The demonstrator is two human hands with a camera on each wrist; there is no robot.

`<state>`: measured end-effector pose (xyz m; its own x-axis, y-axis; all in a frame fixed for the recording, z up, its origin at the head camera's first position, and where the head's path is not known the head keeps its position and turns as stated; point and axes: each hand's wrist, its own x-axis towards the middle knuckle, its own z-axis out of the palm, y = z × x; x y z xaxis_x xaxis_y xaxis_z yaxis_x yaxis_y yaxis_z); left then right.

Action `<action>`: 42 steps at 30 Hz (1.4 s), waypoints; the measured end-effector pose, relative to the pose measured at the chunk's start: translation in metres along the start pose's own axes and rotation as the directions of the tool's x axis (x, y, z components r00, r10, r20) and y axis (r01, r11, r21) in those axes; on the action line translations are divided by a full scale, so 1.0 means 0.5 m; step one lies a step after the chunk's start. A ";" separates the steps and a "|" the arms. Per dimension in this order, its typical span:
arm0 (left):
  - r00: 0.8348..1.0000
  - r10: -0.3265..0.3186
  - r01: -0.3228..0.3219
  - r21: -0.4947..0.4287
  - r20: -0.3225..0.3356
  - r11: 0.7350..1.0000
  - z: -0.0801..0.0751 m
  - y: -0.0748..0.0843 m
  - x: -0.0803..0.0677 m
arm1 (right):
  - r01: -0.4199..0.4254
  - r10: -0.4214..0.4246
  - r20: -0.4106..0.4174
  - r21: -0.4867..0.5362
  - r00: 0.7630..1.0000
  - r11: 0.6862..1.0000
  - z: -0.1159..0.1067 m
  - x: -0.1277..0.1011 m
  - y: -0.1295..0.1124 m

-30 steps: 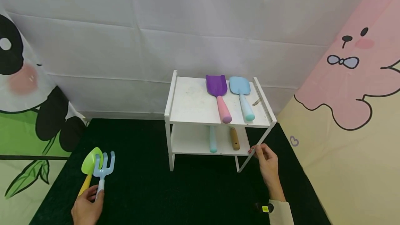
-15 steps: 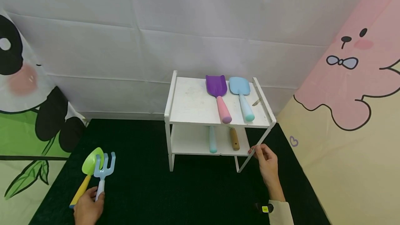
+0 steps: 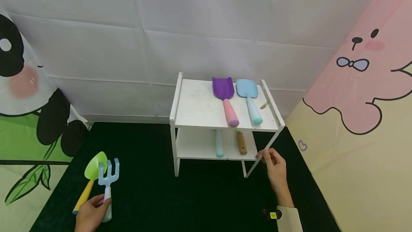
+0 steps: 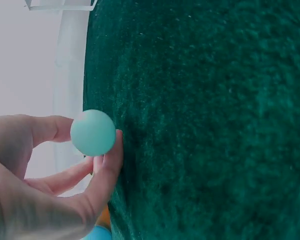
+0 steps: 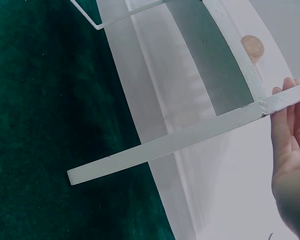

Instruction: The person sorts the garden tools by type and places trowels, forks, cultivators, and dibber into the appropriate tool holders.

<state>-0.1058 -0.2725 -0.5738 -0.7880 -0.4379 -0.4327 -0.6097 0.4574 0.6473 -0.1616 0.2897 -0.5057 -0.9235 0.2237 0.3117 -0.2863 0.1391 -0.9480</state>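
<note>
**Left hand on the toy rake, right hand at the rack's corner**

The left hand (image 3: pixel 91 213) sits at about 7 o'clock on the dark green worktop (image 3: pixel 180 199), fingers curled round the pale handle of the blue toy rake (image 3: pixel 107 179). The rake's prongs point up toward 12 o'clock. The left wrist view shows thumb and fingers pinching the rounded handle end (image 4: pixel 92 132). Just beside the rake, at its 9 o'clock side, lies the green-bladed spade with a yellow handle (image 3: pixel 90 176); its handle end is next to the same hand, but whether they touch I cannot tell.

The right hand (image 3: pixel 274 170) reaches up from 5 o'clock, forearm angled inward, fingertips gripping the front right leg of the white two-tier rack (image 3: pixel 199 108) at the lower shelf's corner.

On the top shelf lie a purple shovel (image 3: pixel 225 97) and a light blue shovel (image 3: pixel 250 99), handles toward the person.
</note>
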 end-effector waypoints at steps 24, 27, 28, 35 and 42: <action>0.984 -0.141 0.164 -0.237 0.111 0.958 0.047 -0.011 -0.028 | 0.005 -0.005 0.006 0.002 1.000 1.000 0.001 0.000 0.000; 0.982 -0.156 0.179 -0.270 0.104 0.946 0.053 -0.005 -0.037 | 0.001 -0.001 0.004 0.003 1.000 1.000 0.001 0.000 0.000; 0.982 -0.161 0.184 -0.281 0.104 0.942 0.056 -0.004 -0.040 | -0.001 0.001 0.004 0.003 1.000 1.000 0.001 0.000 0.000; 0.980 -0.164 0.192 -0.334 0.109 0.923 0.075 -0.017 -0.039 | -0.002 0.002 0.004 0.002 1.000 1.000 0.000 0.001 0.003; 0.983 -0.115 0.163 -0.386 0.146 0.908 0.085 -0.027 -0.051 | 0.004 -0.004 0.018 0.006 1.000 1.000 -0.003 0.001 0.004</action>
<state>-0.0808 -0.2345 -0.5983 -0.7169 -0.3697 -0.5911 -0.6493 0.0452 0.7592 -0.1623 0.2914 -0.5074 -0.9267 0.2057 0.3146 -0.2917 0.1344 -0.9470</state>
